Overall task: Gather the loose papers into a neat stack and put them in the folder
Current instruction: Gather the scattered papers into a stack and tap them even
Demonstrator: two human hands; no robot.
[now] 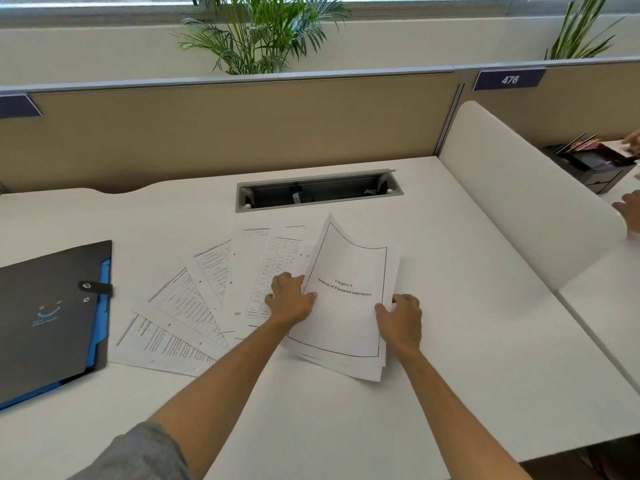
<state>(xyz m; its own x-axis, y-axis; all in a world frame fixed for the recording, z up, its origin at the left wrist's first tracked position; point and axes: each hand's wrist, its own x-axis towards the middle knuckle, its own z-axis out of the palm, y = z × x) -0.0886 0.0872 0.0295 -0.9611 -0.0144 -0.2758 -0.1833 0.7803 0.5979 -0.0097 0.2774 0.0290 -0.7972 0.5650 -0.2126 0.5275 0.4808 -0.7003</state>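
Several printed sheets lie fanned out on the white desk [450, 341]. On the right is a small pile topped by a bordered title page [346, 306]; its far end curls upward. My left hand [290, 299] grips the pile's left edge, thumb on top. My right hand [401, 318] holds its right edge, fingers curled over the margin. To the left spread the loose table sheets [194, 306], overlapping each other. The dark folder [45, 317] with blue inner pockets lies shut at the desk's left edge, apart from both hands.
A recessed cable tray [317, 191] opens in the desk behind the papers. A beige partition [225, 133] closes the back. A white divider [526, 192] stands on the right; beyond it are another person's hands [628, 209] and a black organiser [592, 164].
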